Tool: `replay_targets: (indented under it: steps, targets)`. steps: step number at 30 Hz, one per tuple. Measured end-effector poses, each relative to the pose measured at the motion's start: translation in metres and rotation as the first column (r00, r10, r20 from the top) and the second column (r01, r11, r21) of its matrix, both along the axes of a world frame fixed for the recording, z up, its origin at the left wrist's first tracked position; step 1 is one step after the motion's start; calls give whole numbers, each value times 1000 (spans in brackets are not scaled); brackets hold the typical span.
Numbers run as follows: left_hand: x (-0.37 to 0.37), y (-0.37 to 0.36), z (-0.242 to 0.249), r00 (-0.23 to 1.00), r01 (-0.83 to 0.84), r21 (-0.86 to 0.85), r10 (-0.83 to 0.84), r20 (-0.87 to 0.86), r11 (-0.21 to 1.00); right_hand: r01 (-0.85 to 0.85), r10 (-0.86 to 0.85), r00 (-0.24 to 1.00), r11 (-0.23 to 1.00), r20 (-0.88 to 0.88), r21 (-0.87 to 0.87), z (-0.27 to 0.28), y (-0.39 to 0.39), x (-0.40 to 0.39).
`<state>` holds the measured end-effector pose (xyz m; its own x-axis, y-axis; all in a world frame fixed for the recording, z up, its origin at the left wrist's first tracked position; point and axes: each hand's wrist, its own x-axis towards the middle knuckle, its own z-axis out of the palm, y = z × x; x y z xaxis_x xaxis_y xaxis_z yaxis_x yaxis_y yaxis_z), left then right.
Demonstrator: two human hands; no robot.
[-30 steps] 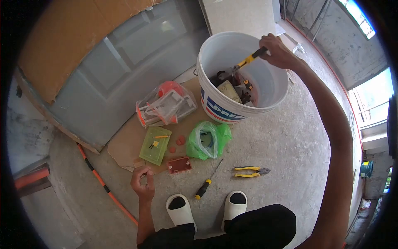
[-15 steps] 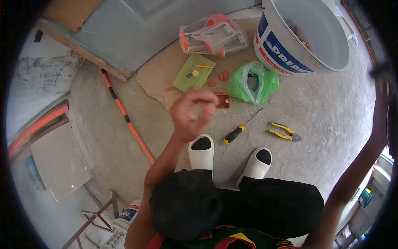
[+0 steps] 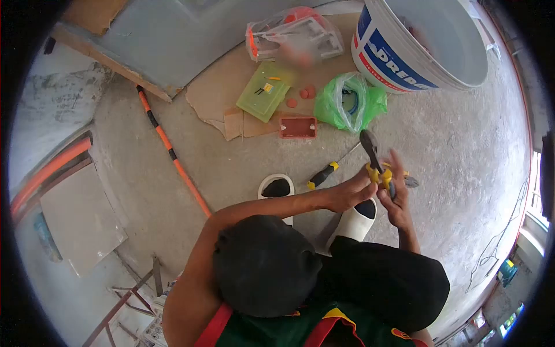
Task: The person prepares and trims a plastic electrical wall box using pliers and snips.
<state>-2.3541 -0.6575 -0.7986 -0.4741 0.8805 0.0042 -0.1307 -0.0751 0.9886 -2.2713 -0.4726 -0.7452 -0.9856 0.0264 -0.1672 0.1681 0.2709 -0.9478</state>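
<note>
A pair of dark-headed pliers [image 3: 370, 146] with yellow on the handles is held up between my two hands, jaws pointing away from me. My left hand [image 3: 350, 194] reaches across and has its fingers closed at the yellow part. Around the handles is my right hand [image 3: 400, 199], one finger stretched up beside them. Behind it on the floor lies a second pair of yellow-handled pliers [image 3: 411, 181], mostly covered by the hand. A black and yellow screwdriver [image 3: 324, 174] rests left of my hands. Farther off sits a reddish-brown rectangular box [image 3: 298, 128].
A green plastic bag [image 3: 326, 107] holds a blue coil. Beside it are a yellow-green case [image 3: 263, 95] and small orange discs [image 3: 307, 92] on cardboard. A large white bucket [image 3: 387, 63] stands at the back right. An orange-black pipe [image 3: 166, 140] lies left. My white slippers [image 3: 354, 222] are below.
My right hand has come in from the far right edge with the dark-headed pliers. My left hand has moved right and down from above the reddish-brown box to the pliers.
</note>
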Motion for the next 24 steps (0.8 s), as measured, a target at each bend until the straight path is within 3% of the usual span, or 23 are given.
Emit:
replay_targets:
  steps: [1,2,4,6,8,10,11,13,14,17,18,21,22,24]
  targets:
    - [0,-9,2,996,10,-41,-14,-91,999,43,-35,996,995,86,-95,0,-9,0]
    - [-15,-17,-2,896,9,-232,-111,-431,973,94,-61,983,978,175,-187,-2,-14,1]
    - [-52,-51,-9,767,-21,-233,-133,-628,972,45,-17,984,987,180,-153,-16,-11,4]
    - [-86,-76,1,788,-358,-458,0,-616,814,48,-29,992,987,122,-155,-37,-10,9]
    - [-110,-89,-33,357,-674,-326,-95,-929,662,113,-77,987,958,143,-264,-35,-19,14]
    - [-124,-105,-69,392,-598,-459,-260,-883,657,131,-89,987,928,133,-350,-53,-21,21]
    - [-126,-111,-77,403,-555,-527,-346,-848,644,118,-94,991,950,95,-288,-52,-21,20]
    - [-122,-109,-44,531,-463,-434,-151,-834,773,119,-117,993,980,20,-157,-41,-21,12]
    - [-118,-105,-22,599,-422,-377,-58,-798,824,63,-63,989,998,-135,-6,-47,-16,13]
    - [-99,-97,23,909,-311,-419,139,-392,853,50,-50,983,999,-174,-4,-30,-15,4]
    - [-99,-97,28,921,-250,-414,83,-381,875,44,-49,998,989,-34,-144,-28,-17,1]
    - [-97,-78,58,852,-128,-359,-83,-517,924,108,-71,985,965,157,-240,-20,-25,-8]
    - [-95,-71,64,843,-102,-371,-118,-525,923,146,-126,987,959,95,-245,-20,-33,-10]
    - [-91,-60,75,828,-56,-395,-178,-532,917,166,-112,979,921,169,-351,-10,-34,-15]
